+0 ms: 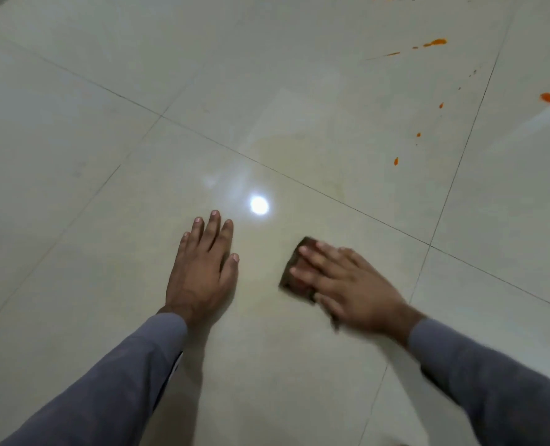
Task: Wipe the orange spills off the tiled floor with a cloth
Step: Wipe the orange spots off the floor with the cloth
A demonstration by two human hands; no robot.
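The right hand (347, 284) presses the dark cloth (294, 278) flat on the tiled floor (106, 123), fingers straight. The left hand (203, 265) rests open beside it. The cloth looks soft and light; press it from above. Orange spills (434, 42) lie well apart.

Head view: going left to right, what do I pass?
Left hand flat on the floor, light glare, cloth under the right hand, small orange drop, long orange splash, orange blob at the right edge.

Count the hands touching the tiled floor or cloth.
2: the flat left hand rests on the pale tiled floor; the right hand presses the dark brown cloth.
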